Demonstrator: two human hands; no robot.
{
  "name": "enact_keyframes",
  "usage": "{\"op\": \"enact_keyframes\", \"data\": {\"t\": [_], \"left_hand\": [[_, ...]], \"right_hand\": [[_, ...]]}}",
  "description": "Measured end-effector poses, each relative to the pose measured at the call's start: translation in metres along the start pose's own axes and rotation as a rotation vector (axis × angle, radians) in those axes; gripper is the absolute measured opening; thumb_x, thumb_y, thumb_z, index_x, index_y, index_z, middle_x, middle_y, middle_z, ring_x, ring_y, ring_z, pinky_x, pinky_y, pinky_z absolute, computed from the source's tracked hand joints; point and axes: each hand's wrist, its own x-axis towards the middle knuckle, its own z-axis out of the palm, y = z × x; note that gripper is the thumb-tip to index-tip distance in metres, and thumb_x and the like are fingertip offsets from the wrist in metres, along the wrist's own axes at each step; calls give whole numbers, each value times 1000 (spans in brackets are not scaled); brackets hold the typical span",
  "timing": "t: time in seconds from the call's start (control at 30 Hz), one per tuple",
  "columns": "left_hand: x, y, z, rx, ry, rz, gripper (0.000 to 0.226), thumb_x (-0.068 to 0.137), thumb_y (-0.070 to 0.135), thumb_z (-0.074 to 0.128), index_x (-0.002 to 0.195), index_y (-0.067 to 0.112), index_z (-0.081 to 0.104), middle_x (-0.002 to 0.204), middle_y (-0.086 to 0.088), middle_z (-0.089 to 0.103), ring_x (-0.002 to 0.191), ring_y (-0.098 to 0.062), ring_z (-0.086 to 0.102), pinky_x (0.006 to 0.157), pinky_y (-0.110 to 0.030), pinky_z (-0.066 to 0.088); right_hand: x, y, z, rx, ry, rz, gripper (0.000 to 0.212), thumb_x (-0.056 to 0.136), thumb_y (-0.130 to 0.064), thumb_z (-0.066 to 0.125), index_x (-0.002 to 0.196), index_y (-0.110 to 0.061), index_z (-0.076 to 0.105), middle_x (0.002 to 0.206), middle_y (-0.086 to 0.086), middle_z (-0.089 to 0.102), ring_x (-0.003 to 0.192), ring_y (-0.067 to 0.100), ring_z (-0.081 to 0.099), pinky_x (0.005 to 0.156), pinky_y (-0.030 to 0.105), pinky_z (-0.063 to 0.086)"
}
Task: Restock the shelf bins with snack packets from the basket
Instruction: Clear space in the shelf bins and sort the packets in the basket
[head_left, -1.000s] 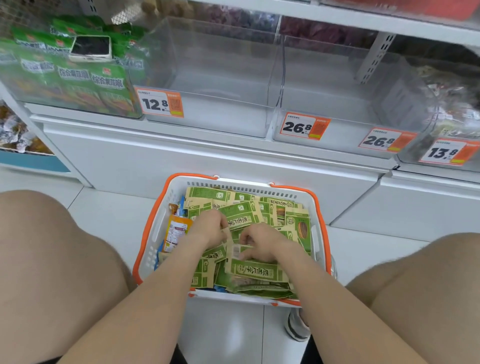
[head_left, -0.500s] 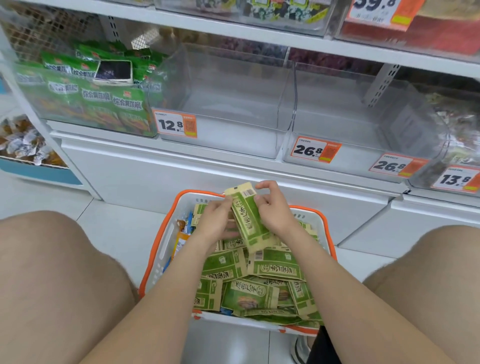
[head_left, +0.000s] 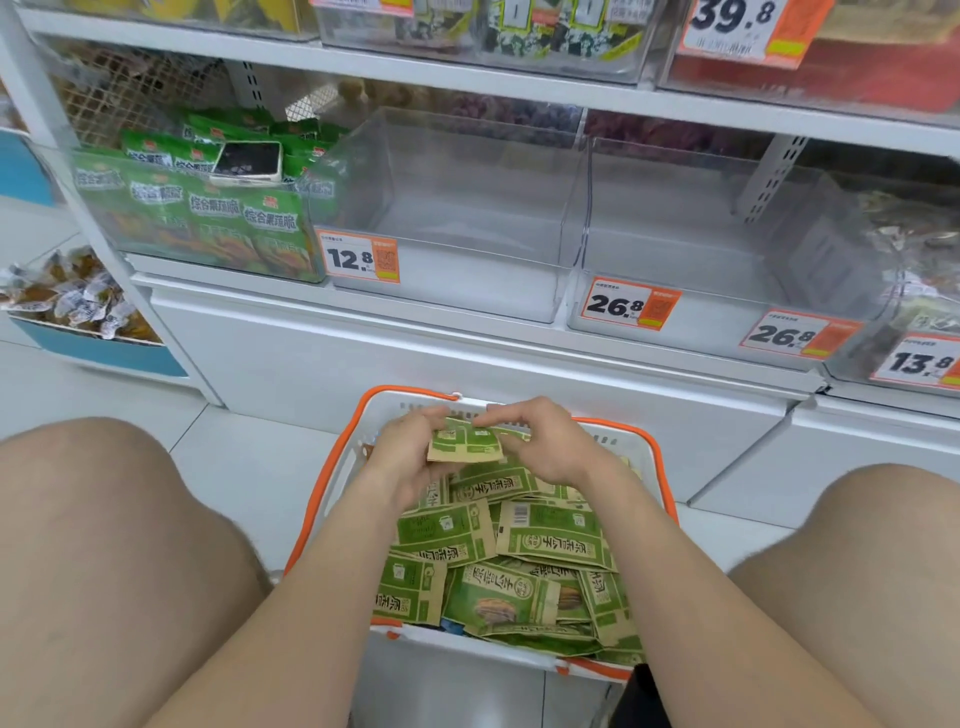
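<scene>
packet, green and tan, sits lifted over the far end of the basket, held between both hands. on my feed the left hand has its fingers curled round the packet's left edge, and the right hand pinches the top right edge between thumb and fingertips, fingers bent and close together. under them the white basket with its orange rim stands on the floor between the person's bare knees, piled with more packets of the same green print, lying flat and overlapping at all angles. straight ahead on the shelf i see a clear bin with a 12.8 price tag on its front, and just to its right a second clear bin carrying two 26.8 tags. left of these a bin of bright green bags is packed full, with a phone lying on top of the bags. further left, low down, a blue tray holds small wrapped sweets.
</scene>
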Motion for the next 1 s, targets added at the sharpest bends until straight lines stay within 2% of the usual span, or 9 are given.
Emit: {"op": "enact_keyframes", "data": {"t": [0.13,0.2,0.23,0.33,0.4,0.53,0.73,0.9,1.0], "left_hand": [[-4,4,2,-178,-22,-63,40,110,32,46,126,0,63,122,-29,69,88,-32,78,68,-37,64],[-9,9,10,-20,-1,-51,50,110,49,38,115,11,70,112,-15,71,78,-22,70,62,-32,60],[-11,11,13,87,9,-17,59,110,57,31,112,16,73,108,-8,71,83,-20,65,73,-31,60],[-6,13,16,118,8,87,71,109,62,22,118,15,75,116,-7,76,111,-26,68,101,-44,50],[1,11,15,28,-32,143,57,112,49,32,126,9,69,116,-16,77,112,-32,72,104,-52,53],[5,13,17,-27,-65,207,41,112,36,43,126,5,67,115,-21,76,111,-38,73,104,-60,52],[-5,53,31,-51,-65,262,43,114,31,39,124,1,68,112,-21,76,104,-36,74,91,-50,60],[-11,110,39,103,-81,328,51,115,34,30,124,-1,66,115,-22,75,117,-40,69,107,-56,51],[-14,153,34,377,-89,460,52,114,40,32,115,5,70,111,-18,76,113,-40,69,104,-57,52]], "right_hand": [[-1,-3,0,263,58,34,18,102,-24,68,102,-36,81,100,-16,79,97,5,72,92,33,56],[0,-3,5,299,133,55,21,105,-20,62,104,-26,82,89,-15,80,83,2,72,78,25,54],[-1,-4,7,325,153,77,23,106,-18,60,104,-22,82,88,-14,80,80,2,73,75,24,54],[-2,-6,9,392,155,118,26,108,-17,57,101,-22,81,87,-10,80,82,13,76,75,26,59],[0,-9,9,404,136,134,26,108,-18,57,100,-19,81,86,-7,81,77,13,76,70,27,59],[3,-13,10,529,167,165,30,111,-27,49,102,-20,78,87,4,80,79,26,77,79,50,63],[3,-49,11,401,344,-98,41,108,-52,44,136,-26,58,105,-9,77,93,7,73,83,38,60],[18,-89,-6,171,658,-187,36,110,-46,43,134,-22,54,91,-19,65,82,9,61,68,30,38],[33,-112,-27,203,674,-220,31,110,-46,44,128,-24,53,86,-14,70,81,15,67,69,36,47]]}}
